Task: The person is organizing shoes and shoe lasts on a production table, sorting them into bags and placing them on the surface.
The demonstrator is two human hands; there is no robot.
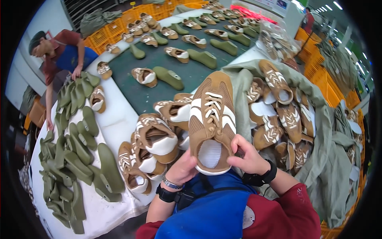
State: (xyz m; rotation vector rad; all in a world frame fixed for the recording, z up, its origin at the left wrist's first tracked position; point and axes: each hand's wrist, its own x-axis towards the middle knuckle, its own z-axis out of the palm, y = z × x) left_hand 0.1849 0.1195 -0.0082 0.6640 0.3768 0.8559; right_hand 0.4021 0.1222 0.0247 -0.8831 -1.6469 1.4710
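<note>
Between both hands I hold a brown sneaker [205, 89] with white side stripes, its toe pointing away from me and its opening facing me. My left hand [183, 169] is closed on the left side of the heel. On the right, my right hand [250, 157] pinches the collar near the heel with thumb and fingers. A ribbed white insole [210, 153] shows inside the opening. Just left of the held shoe, several similar sneakers [157, 137] are heaped on the white table edge. Nothing else is in either hand.
Green shoe lasts [109, 169] are piled on the white table [115, 211] at left, where another person [59, 49] reaches in. A dark green belt [123, 91] carries sneakers and lasts. At right, a cloth-lined orange crate [324, 85] holds more sneakers [288, 119].
</note>
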